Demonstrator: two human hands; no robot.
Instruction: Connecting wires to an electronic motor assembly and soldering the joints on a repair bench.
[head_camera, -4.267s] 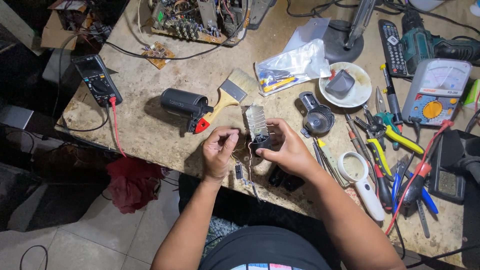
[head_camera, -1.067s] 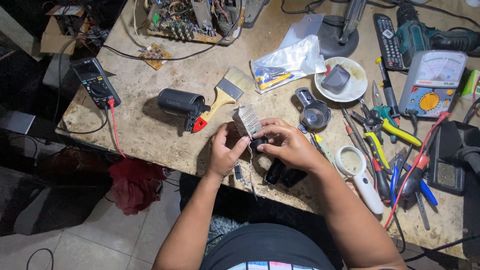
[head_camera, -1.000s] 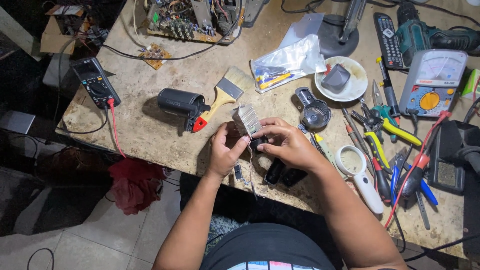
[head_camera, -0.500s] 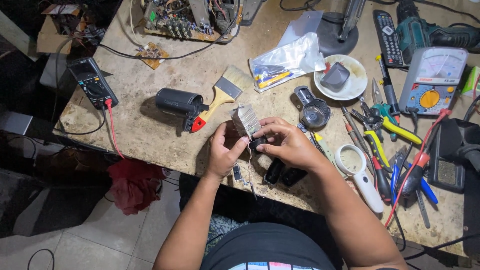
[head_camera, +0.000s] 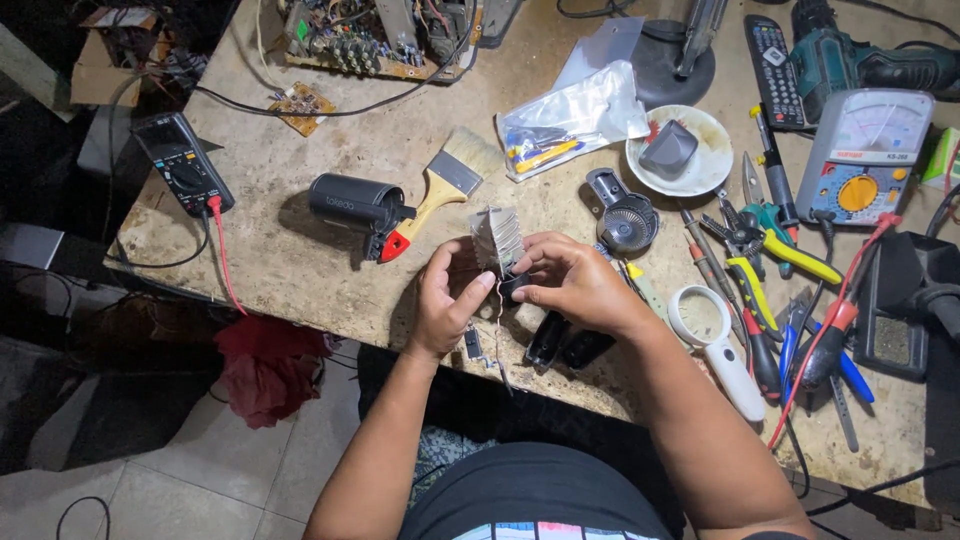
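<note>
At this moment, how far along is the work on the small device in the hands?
Done: the device is opened, with a black casing and dark shell pieces lying on the bench. In hand: left hand and right hand hold a white finned part with wires. Left: the pieces lie apart, unassembled.

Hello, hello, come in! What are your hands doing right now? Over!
Left hand and right hand both grip a small finned metal part with thin wires hanging, above the workbench edge. Paintbrush and black cylinder lie just behind, not touching.
</note>
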